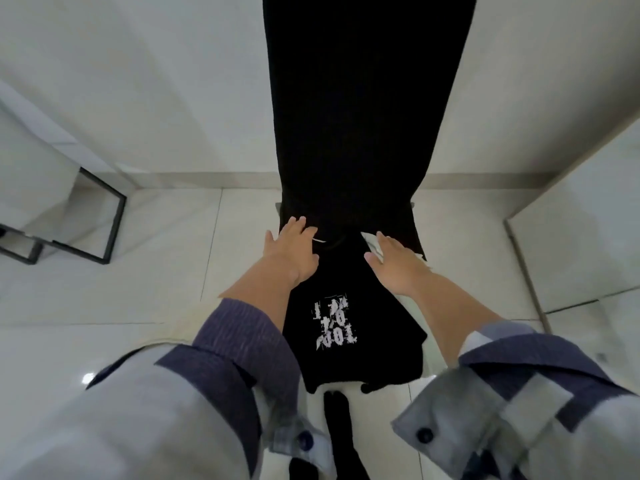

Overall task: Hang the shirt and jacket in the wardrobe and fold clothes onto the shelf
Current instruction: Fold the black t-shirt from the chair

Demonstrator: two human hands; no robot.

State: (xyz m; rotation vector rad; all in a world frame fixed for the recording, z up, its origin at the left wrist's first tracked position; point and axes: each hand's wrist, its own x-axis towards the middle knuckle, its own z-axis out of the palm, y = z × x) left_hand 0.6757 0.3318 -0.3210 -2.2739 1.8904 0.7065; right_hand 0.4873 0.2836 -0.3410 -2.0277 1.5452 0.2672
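Nearest to you are your own rolled-up sleeves (221, 368), grey with dark blue turned-back cuffs and a dark button on each. Between them, low in the head view, a dark-socked foot (337, 414) stands on the glossy white tiled floor (145, 271).

Just past the cuffs lies the black shirt (349, 327), spread flat on a narrow raised surface that it almost wholly covers; you cannot tell what that surface is. A white, broken-letter print (334, 325) sits on the shirt's middle. The near hem hangs toward your feet.

Your left hand (291, 254) rests palm down on the shirt's far left part, fingers spread and flat, gripping nothing. Your right hand (398, 261) is likewise flat and loose on the far right part, fingers extended, over a strip of pale fabric (372, 245) that shows at the fold there. The two hands are near each other, apart, with the dark cloth between them.

Beyond your hands a long black garment (363, 98) runs up and out of the top of the picture, its lower edge meeting the shirt.

To the left a black metal frame (114, 223) stands on the floor by the white wall. To the right a white panel (571, 244) stands on edge.
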